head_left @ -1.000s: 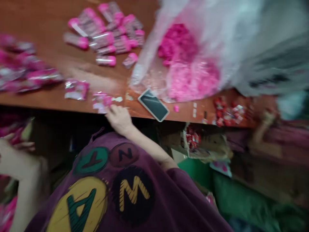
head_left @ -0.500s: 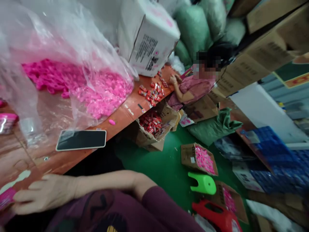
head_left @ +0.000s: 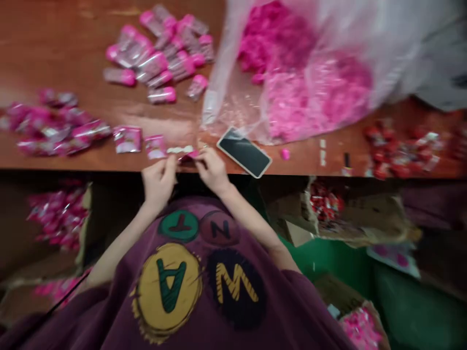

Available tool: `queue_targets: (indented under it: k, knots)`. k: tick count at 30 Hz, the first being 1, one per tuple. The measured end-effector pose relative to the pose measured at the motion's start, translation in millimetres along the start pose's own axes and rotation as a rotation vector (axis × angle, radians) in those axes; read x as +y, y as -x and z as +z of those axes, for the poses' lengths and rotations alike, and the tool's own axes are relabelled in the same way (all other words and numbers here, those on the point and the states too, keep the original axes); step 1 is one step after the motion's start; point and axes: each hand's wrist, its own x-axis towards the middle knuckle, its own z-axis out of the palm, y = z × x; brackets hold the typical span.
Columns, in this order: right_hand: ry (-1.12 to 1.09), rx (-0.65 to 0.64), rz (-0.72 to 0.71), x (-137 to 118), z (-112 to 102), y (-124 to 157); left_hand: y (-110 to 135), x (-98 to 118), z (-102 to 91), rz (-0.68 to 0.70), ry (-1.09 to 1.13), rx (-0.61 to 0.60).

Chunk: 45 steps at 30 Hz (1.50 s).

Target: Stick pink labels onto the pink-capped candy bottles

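At the table's front edge, my left hand [head_left: 159, 181] and my right hand [head_left: 213, 170] face each other with fingers pinched. Between them is a small, glossy pink packet [head_left: 188, 156], gripped at both ends; blur and the fingers hide most of it. Just beyond my left hand lie two flat pink packets, one nearer [head_left: 155, 146] and one farther left [head_left: 127, 139]. A dark-screened phone [head_left: 245, 152] rests right of my right hand. A whitish strip [head_left: 180, 149] shows on the tabletop behind the held packet.
Clear tubes with pink caps [head_left: 160, 53] lie piled at the back. Filled pink packets [head_left: 54, 124] are heaped left. A plastic bag of pink parts [head_left: 314, 87] stands right, with red packets [head_left: 399, 150] beyond. Below the table are cartons, one holding red packets [head_left: 326, 201].
The view has swung from the right side round to the table in front of me. Both hands now show together at the pink packet; earlier my right hand was by a pink item.
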Motion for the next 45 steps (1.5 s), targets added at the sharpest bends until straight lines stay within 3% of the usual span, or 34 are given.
queue_targets:
  k: [2,6,8,11,16,21,25,29,32,37,42,45]
  knots:
    - [0.025,-0.008,0.014,9,1,-3,-3,11,11.1,-0.032,0.042,-0.015]
    - [0.151,-0.101,-0.033,16,4,-4,-9,6,22.3,0.277,-0.127,0.187]
    - [0.209,-0.129,-0.073,15,4,-3,-9,-2,24.4,0.350,-0.184,0.166]
    - [0.299,-0.181,-0.110,12,1,0,-7,-12,27.0,0.357,-0.239,0.076]
    - [0.334,-0.185,-0.134,1,-9,13,-6,-17,27.1,0.353,-0.306,0.043]
    - [0.255,-0.108,-0.042,-3,-14,23,-10,-19,22.6,0.396,-0.210,0.137]
    - [0.374,-0.113,-0.066,0,-12,17,-10,-11,21.1,0.442,-0.182,0.258]
    - [0.475,-0.223,-0.110,2,-12,12,-3,-5,24.5,0.516,-0.331,0.113]
    - [0.452,-0.250,-0.115,1,-14,14,1,-12,27.1,0.483,-0.453,0.031]
    - [0.359,-0.135,-0.161,0,-21,26,2,-22,25.2,0.436,-0.480,0.042]
    - [0.176,-0.021,-0.026,0,-27,23,2,-21,24.8,0.443,-0.515,0.060]
    - [0.158,0.048,-0.026,1,-31,14,-3,-25,30.2,0.434,-0.530,0.065]
